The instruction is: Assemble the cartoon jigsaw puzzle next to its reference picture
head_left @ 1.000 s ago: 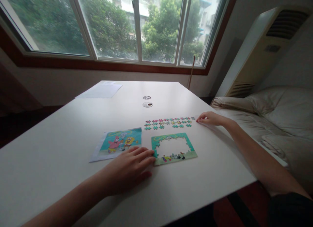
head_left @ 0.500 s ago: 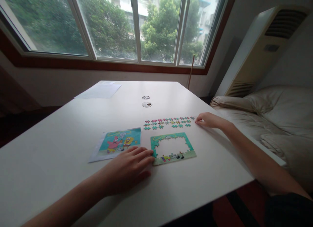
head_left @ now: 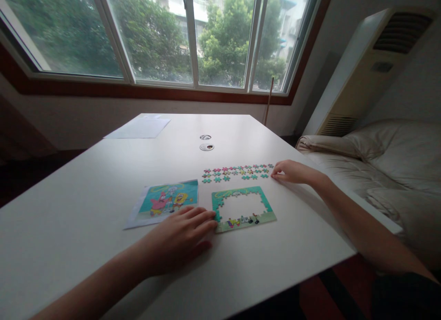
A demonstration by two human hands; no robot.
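My left hand [head_left: 188,235] lies open on the table, its fingertips touching the left edge of a partly assembled jigsaw puzzle [head_left: 272,216]. The puzzle is a teal and green cartoon border around a bare middle. Behind it, loose puzzle pieces [head_left: 235,172] are set out in three rows. My right hand [head_left: 292,171] is at the right end of these rows, thumb and fingers drawn together in a pinch. Whether a piece is between its fingertips is too small to tell. Left of the puzzle, partly behind my left hand, lies a cartoon picture sheet [head_left: 160,200].
The white table [head_left: 86,210] carries a white paper [head_left: 138,128] at its far left and two round inserts [head_left: 206,147] near the middle. A cream sofa [head_left: 389,159] stands along the right side. A window is beyond the far edge.
My right hand has shifted slightly left and toward me, along the right end of the piece rows. My left hand and the puzzle have stayed in place.
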